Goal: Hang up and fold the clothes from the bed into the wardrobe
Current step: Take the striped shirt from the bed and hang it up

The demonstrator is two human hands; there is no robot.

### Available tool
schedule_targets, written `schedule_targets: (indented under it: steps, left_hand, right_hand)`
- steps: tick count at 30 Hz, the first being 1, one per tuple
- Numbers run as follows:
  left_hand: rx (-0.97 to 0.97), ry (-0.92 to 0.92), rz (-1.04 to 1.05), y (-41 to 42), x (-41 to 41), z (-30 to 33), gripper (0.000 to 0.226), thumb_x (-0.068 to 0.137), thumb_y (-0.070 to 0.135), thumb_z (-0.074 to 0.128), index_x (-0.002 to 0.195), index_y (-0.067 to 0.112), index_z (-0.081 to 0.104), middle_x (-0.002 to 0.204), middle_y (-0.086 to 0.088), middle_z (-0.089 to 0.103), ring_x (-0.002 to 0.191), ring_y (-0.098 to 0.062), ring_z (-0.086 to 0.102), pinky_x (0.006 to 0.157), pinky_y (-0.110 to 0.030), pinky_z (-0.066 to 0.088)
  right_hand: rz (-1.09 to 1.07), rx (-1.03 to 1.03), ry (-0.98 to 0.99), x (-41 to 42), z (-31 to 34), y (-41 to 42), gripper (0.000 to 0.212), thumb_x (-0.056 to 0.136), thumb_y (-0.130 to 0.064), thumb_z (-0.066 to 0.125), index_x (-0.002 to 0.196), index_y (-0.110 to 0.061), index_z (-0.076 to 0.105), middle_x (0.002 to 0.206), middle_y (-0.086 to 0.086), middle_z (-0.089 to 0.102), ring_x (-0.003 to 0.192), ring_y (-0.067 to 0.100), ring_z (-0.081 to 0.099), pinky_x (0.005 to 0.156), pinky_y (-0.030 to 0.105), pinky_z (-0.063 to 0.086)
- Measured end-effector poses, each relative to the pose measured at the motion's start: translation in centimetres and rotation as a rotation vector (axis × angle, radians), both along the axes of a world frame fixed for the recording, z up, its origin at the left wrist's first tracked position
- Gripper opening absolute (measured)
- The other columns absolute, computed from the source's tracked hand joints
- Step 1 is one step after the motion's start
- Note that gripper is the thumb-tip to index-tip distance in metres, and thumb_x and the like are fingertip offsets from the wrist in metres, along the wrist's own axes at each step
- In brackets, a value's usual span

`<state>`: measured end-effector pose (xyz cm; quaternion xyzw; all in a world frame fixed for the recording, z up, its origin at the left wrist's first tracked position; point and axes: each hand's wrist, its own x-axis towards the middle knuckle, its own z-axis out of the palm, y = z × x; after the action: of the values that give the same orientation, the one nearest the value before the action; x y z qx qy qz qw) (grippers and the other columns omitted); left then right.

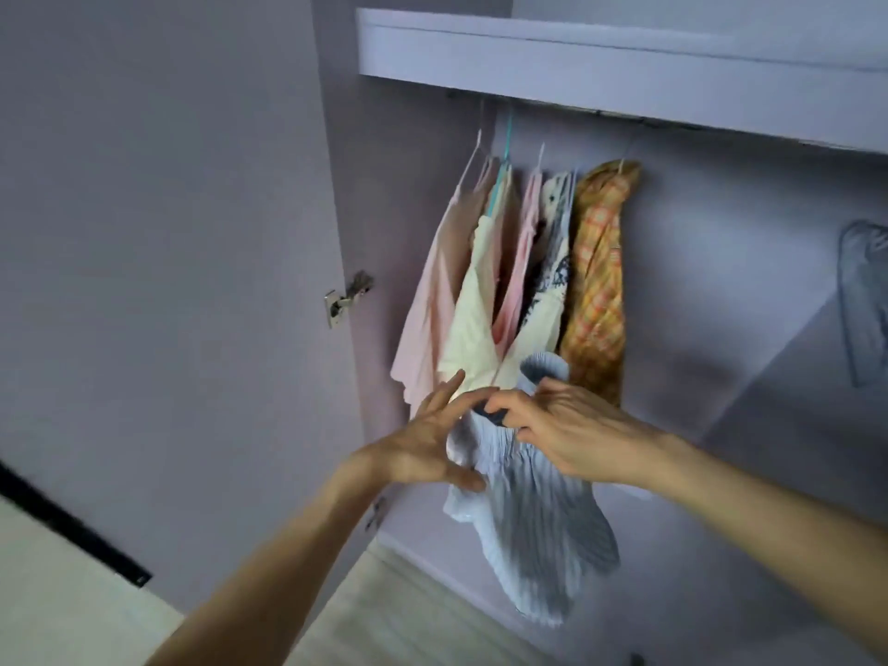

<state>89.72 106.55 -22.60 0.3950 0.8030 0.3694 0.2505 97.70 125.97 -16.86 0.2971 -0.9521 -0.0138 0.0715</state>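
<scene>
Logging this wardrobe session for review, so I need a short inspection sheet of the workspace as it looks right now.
Surface: pale wood-look floor below the lilac wardrobe.
Job's things: pale blue pleated garment held up; five garments on the rail, among them an orange checked shirt.
Clutter: nothing seen.
Hands: left hand spread against the blue garment; right hand gripping its top.
Cables: nothing seen.
Surroundings: open door, metal hinge.

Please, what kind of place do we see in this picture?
Most likely a bedroom, at an open wardrobe. Several garments hang on hangers under its shelf, and the left hand and right hand handle a pale blue pleated top.
</scene>
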Motion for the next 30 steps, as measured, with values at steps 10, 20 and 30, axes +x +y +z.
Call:
schedule_targets:
  steps: [10, 20, 30]
  left_hand:
    - [-0.001, -0.051, -0.314, 10.8, -0.7, 2.7, 0.023, 0.075, 0.021, 0.077, 0.082, 0.033, 0.058, 0.065, 0.018, 0.062, 0.058, 0.011, 0.057, 0.059, -0.01, 0.041]
    - [-0.063, 0.229, -0.344, 18.5, -0.2, 6.4, 0.013, 0.087, 0.033, 0.063, 0.077, 0.025, 0.064, 0.069, 0.009, 0.057, 0.077, -0.011, 0.056, 0.058, -0.017, 0.038]
    - [0.249, 0.717, -0.14, 24.1, 0.4, 11.3, 0.027, 0.084, 0.028, 0.064, 0.086, 0.001, 0.062, 0.092, -0.011, 0.056, 0.083, -0.034, 0.057, 0.074, -0.042, 0.044]
  right_hand:
    - [-0.706, -0.053, 0.005, 7.6, 0.1, 8.9, 0.033, 0.097, -0.014, 0.043, 0.13, -0.015, 0.043, 0.124, 0.003, 0.059, 0.122, 0.022, 0.049, 0.095, 0.018, 0.022]
    - [-0.985, -0.194, 0.125, 11.4, 0.3, 13.9, 0.024, 0.098, -0.017, 0.043, 0.114, -0.009, 0.059, 0.113, 0.009, 0.063, 0.098, 0.033, 0.059, 0.083, 0.033, 0.031]
    - [-1.606, -0.467, 0.339, 8.1, 3.5, 24.8, 0.038, 0.092, -0.012, 0.045, 0.126, 0.006, 0.043, 0.125, 0.028, 0.049, 0.114, 0.042, 0.05, 0.09, 0.044, 0.042]
